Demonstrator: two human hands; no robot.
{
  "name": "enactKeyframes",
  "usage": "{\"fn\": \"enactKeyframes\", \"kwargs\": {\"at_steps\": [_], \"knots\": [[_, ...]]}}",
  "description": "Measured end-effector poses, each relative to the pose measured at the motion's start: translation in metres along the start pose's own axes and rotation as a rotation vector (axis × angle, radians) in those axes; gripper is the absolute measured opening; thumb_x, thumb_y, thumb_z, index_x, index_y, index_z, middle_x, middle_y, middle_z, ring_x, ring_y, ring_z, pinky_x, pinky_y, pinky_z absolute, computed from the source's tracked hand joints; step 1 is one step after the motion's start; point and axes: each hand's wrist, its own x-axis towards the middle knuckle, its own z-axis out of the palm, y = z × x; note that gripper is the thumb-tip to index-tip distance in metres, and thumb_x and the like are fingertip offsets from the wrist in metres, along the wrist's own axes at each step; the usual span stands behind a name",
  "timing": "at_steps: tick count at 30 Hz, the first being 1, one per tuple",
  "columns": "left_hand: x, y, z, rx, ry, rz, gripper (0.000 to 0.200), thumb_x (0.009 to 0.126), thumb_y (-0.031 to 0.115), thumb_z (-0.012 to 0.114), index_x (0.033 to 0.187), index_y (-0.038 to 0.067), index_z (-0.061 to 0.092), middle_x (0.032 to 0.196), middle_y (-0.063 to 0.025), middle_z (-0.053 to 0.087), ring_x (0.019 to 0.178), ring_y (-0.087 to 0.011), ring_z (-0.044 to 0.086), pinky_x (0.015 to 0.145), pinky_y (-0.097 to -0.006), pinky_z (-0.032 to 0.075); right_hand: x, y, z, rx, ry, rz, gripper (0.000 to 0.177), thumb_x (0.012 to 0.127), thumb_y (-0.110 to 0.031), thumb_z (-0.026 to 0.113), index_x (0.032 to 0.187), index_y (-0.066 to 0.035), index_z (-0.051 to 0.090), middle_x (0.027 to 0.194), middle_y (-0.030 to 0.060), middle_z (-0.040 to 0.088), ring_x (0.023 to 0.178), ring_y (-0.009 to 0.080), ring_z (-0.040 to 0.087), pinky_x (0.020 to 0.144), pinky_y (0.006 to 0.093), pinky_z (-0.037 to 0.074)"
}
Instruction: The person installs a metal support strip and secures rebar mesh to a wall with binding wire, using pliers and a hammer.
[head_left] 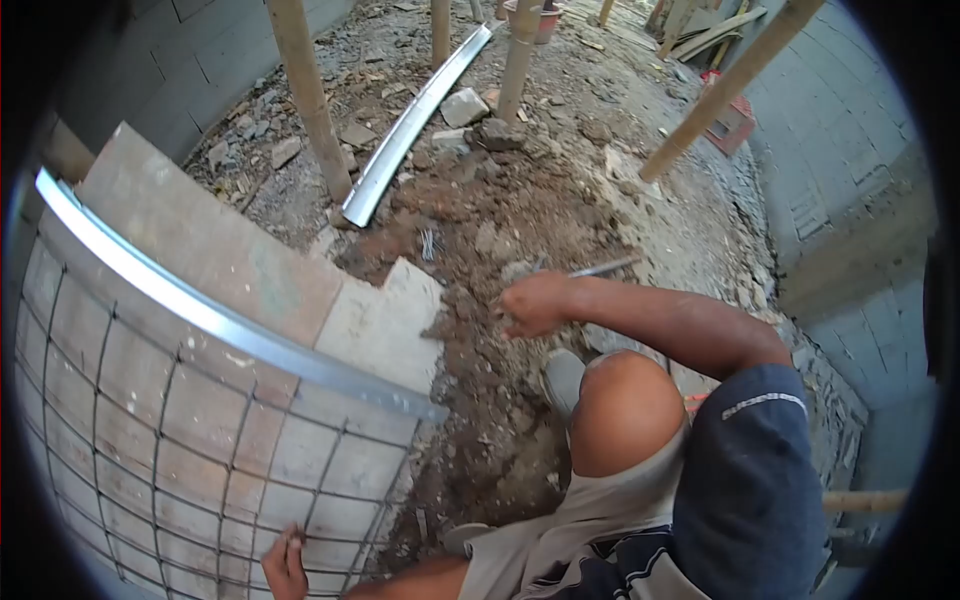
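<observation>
Near the bottom left, my left hand [286, 565] has its fingers bent together at the wire mesh [233, 467]; whether they grip a wire is too small to tell. The mesh lies over pale boards [190, 405], with a shiny metal channel [240, 340] across its upper edge. Over the rubble in front of my raised knee, my right hand [535, 304] has its fingers curled, and what they hold is hidden. A thin metal rod or tool [605, 266] shows just beyond my right wrist. Some small wire pieces [428, 245] lie on the dirt.
A second metal channel [418, 125] lies on the rubble ahead. Upright wooden poles [308, 100] and a leaning pole [730, 90] stand around. Block walls [825, 140] rise at both sides. A red crate [733, 124] is at the right, and a bucket [548, 24] at the top.
</observation>
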Motion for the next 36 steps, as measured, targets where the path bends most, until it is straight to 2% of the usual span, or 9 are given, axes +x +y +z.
{"fn": "enactKeyframes", "kwargs": {"at_steps": [5,8,12,15,20,25,28,31,36], "knots": [[-0.092,0.032,-0.005,-0.372,0.321,-0.500,0.049,0.104,0.034,0.045,0.143,0.004,0.044,0.137,-0.0189,0.055,0.120,-0.0309,0.057,0.096,-0.0440,0.048,0.054,0.033,-0.032,0.065,-0.018,-0.084,0.043,0.086,-0.042,0.065,0.111,-0.007,0.067,0.107,0.0186,0.069,0.105,0.0374,0.064,0.089,0.0481,0.052],[-0.089,0.147,0.005,-0.730,0.610,-0.689,0.052,0.106,0.036,0.037,0.146,0.004,0.040,0.141,-0.0204,0.051,0.122,-0.0395,0.054,0.099,-0.0509,0.048,0.017,0.029,-0.082,0.156,-0.092,-0.096,0.040,0.091,-0.042,0.058,0.111,-0.008,0.065,0.111,0.0183,0.065,0.107,0.0369,0.062,0.091,0.0486,0.051],[-0.064,0.298,0.037,-0.847,0.315,-0.602,0.063,0.105,0.043,0.032,0.152,0.002,0.025,0.155,-0.0208,0.031,0.140,-0.0411,0.033,0.112,-0.0531,0.033,-0.068,-0.013,-0.093,0.564,-0.100,-0.178,0.041,0.094,-0.039,0.056,0.120,-0.008,0.060,0.113,0.0204,0.063,0.107,0.0390,0.061,0.090,0.0472,0.050],[-0.052,0.421,0.073,-1.016,0.280,-0.536,0.053,0.101,0.027,0.050,0.145,0.001,0.040,0.136,-0.0165,0.056,0.119,-0.0268,0.057,0.100,-0.0366,0.043,-0.165,-0.057,-0.134,0.905,-0.036,-0.312,0.042,0.096,-0.039,0.055,0.121,-0.006,0.058,0.113,0.0213,0.062,0.106,0.0407,0.060,0.089,0.0477,0.049],[-0.058,0.570,0.081,-1.060,-0.130,-0.380,0.067,0.102,0.038,0.046,0.150,-0.004,0.025,0.131,-0.0161,0.053,0.120,-0.0239,0.053,0.102,-0.0335,0.039,-0.284,-0.100,-0.159,1.272,0.021,-0.321,0.034,0.099,-0.032,0.052,0.115,-0.003,0.061,0.106,0.0205,0.064,0.096,0.0380,0.063,0.084,0.0459,0.049],[-0.079,0.600,0.078,-0.945,-0.420,-0.424,0.063,0.103,0.032,0.045,0.153,0.001,0.023,0.141,-0.0213,0.048,0.120,-0.0247,0.054,0.105,-0.0354,0.040,-0.350,-0.073,-0.188,1.512,-0.200,-0.207,0.027,0.091,-0.023,0.057,0.106,-0.002,0.064,0.097,0.0224,0.066,0.095,0.0396,0.063,0.082,0.0470,0.049],[-0.108,0.572,0.100,-0.757,-0.488,-0.330,0.061,0.103,0.028,0.046,0.153,0.000,0.024,0.145,-0.0256,0.043,0.129,-0.0291,0.049,0.107,-0.0358,0.039,-0.387,-0.055,-0.132,1.201,0.259,0.155,0.022,0.090,-0.018,0.056,0.104,-0.002,0.064,0.095,0.0219,0.067,0.091,0.0395,0.064,0.080,0.0470,0.050],[-0.162,0.475,0.118,0.383,-0.620,0.088,0.078,0.094,0.037,0.060,0.151,-0.003,0.024,0.149,-0.0299,0.036,0.137,-0.0402,0.039,0.114,-0.0433,0.030,-0.435,-0.022,-0.124,1.071,0.642,0.646,0.022,0.091,-0.020,0.056,0.102,-0.003,0.063,0.090,0.0214,0.067,0.086,0.0408,0.065,0.078,0.0481,0.051],[-0.189,0.489,0.127,-0.002,-0.854,-0.309,0.078,0.089,0.038,0.063,0.145,-0.008,0.033,0.141,-0.0303,0.045,0.134,-0.0406,0.042,0.112,-0.0412,0.032,-0.513,0.041,-0.071,1.295,0.661,0.984,0.021,0.095,-0.020,0.055,0.095,-0.001,0.061,0.085,0.0173,0.064,0.080,0.0373,0.063,0.075,0.0427,0.049]]}}
